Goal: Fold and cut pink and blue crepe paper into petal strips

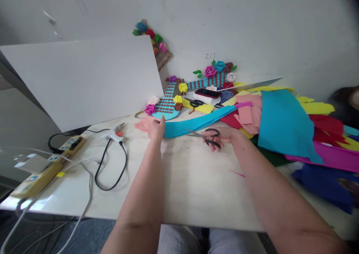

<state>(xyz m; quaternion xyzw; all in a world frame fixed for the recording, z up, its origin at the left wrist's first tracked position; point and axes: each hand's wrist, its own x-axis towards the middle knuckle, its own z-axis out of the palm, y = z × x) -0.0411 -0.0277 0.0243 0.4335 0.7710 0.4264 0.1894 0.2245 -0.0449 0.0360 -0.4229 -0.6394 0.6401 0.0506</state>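
My left hand [156,129] is closed at the near left end of a long folded blue crepe paper strip [179,127], its thumb on top. A piece of salmon-pink crepe paper [143,123] sticks out on that hand's far left side. My right hand [221,136] grips black-handled scissors [212,137], fingers in the loops. Their blades point left and lie slightly apart at the strip's lower edge; I cannot tell whether they touch it. Rightward, the strip runs up to a heap of coloured paper.
A glue gun [113,134] with a looped cord and a power strip [50,168] lie left. A white board [89,82] leans behind. Further back are a flower-decorated guitar shape [168,102], a phone [207,93] and other scissors [195,103]. Blue crepe sheets [286,123] top the right heap.
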